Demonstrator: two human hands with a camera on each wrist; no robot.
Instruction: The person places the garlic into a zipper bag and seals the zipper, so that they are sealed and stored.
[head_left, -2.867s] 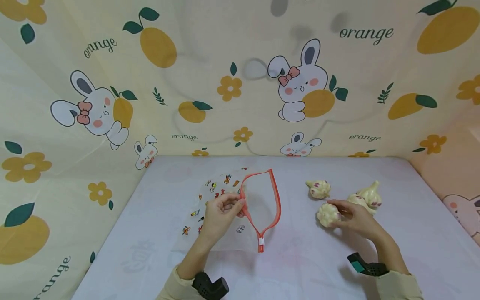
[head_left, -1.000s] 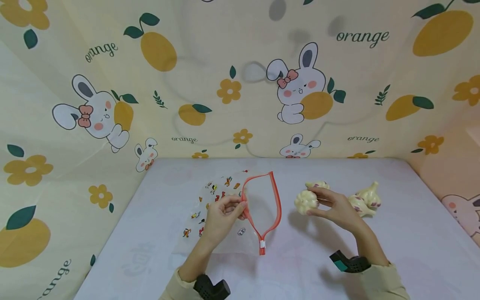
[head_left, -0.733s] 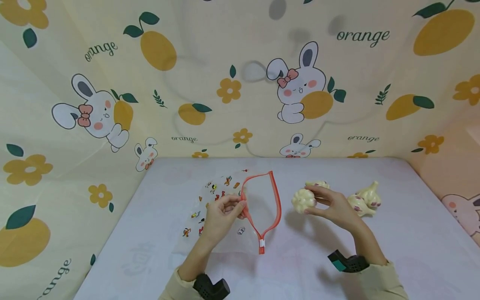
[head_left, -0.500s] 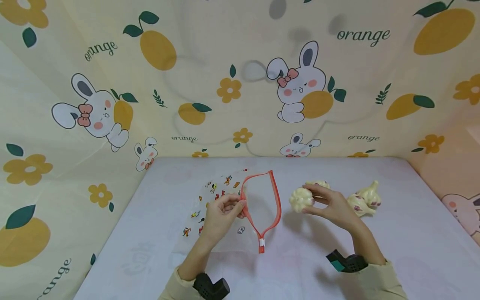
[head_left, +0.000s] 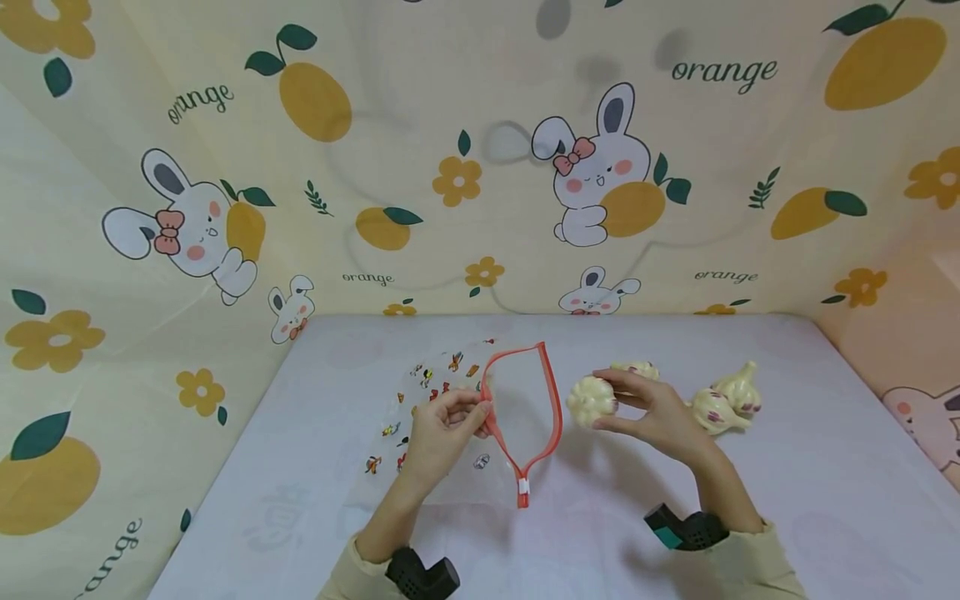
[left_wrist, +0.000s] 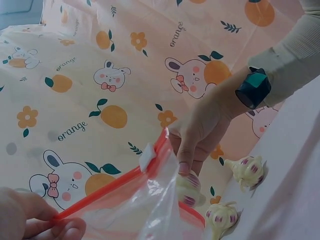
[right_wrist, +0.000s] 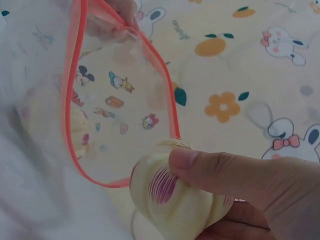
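Note:
My left hand [head_left: 448,429] pinches the red zip edge of a clear zip bag [head_left: 555,400] printed with small cartoon figures. The bag's mouth gapes toward the right, its white slider [left_wrist: 146,157] at the near end. Between thumb and fingers, my right hand [head_left: 663,421] holds a garlic bulb [head_left: 590,402], cream with purple streaks, above the table just right of the mouth. In the right wrist view, the held garlic bulb [right_wrist: 175,195] overlaps the red rim. A pale, purple-marked shape [right_wrist: 79,132] shows within the rim's outline; whether inside or behind the bag, I cannot tell.
Behind my right hand lies another garlic bulb [head_left: 637,368], partly hidden. Farther right, two bulbs [head_left: 716,411] lie together on the white-covered table [head_left: 292,450]. A printed cloth [head_left: 480,225] hangs along the back and sides.
My right hand has lifted the garlic bulb from beside the others and moved it left toward the bag's mouth. My left hand still grips the zip edge in nearly the same place.

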